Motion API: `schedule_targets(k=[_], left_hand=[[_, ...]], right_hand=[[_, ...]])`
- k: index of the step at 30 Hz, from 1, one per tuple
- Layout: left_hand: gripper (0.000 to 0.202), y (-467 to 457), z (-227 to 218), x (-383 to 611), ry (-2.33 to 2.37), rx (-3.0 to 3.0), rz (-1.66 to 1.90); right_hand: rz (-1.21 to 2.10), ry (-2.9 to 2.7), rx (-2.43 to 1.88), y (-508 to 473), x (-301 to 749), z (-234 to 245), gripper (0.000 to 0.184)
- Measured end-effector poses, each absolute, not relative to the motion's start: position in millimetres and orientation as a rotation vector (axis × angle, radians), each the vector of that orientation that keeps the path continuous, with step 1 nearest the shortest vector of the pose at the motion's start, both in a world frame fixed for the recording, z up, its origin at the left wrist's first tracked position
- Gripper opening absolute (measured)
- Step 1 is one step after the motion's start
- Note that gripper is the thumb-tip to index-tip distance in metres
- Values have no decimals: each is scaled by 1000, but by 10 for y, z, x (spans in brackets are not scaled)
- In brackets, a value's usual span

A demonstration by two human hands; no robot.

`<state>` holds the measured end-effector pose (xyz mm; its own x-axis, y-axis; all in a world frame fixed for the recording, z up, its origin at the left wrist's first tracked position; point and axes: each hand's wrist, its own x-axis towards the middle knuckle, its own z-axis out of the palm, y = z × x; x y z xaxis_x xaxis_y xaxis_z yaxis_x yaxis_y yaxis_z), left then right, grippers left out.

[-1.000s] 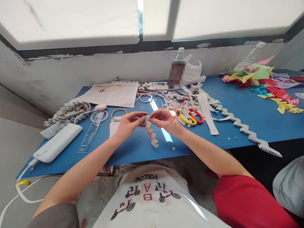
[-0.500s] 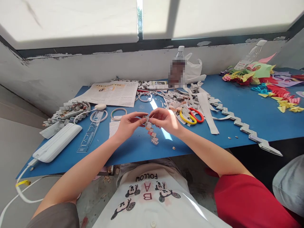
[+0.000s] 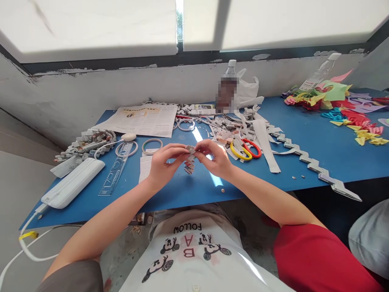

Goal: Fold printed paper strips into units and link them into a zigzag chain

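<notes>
Between my two hands, above the front of the blue table (image 3: 176, 194), hangs a short zigzag chain of folded newspaper (image 3: 189, 163). My left hand (image 3: 165, 162) pinches its upper end from the left, thumb below and fingers on top. From the right, my right hand (image 3: 214, 158) grips the same upper end between thumb and fingertips. The lower part of the chain dangles free, with some red print on it. Small details at the fingertips are too fine to make out.
Scissors (image 3: 240, 153) and a pile of paper strips (image 3: 226, 132) lie beyond my right hand. A long folded chain (image 3: 314, 164) stretches rightwards. Leftwards are tape rolls (image 3: 152, 141), a clear ruler (image 3: 114, 174), a white power strip (image 3: 73, 182) and newspaper (image 3: 146, 121). A bottle (image 3: 227, 89) stands behind.
The paper chain has turned in my fingers and now hangs straighter and shorter, instead of slanting down to the right. Both hands still hold its top.
</notes>
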<state>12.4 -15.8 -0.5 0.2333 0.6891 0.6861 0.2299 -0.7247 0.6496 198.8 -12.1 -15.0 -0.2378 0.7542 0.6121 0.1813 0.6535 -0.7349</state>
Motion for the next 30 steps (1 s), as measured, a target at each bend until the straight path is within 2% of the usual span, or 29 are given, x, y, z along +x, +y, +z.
schedule_targets(k=[7, 16, 25, 30], left_hand=[[8, -155, -28, 106, 776, 2291, 1631], [16, -171, -28, 108, 702, 2311, 1650], [10, -176, -8, 106, 658, 2311, 1525], [10, -177, -15, 111, 694, 2293, 1542]], right_hand=[[373, -1833, -605, -121, 2003, -211, 7], [213, -1841, -561, -117, 1993, -205, 8], [191, -1774, -558, -118, 1984, -209, 14], [207, -1795, -585, -97, 2011, -209, 10]])
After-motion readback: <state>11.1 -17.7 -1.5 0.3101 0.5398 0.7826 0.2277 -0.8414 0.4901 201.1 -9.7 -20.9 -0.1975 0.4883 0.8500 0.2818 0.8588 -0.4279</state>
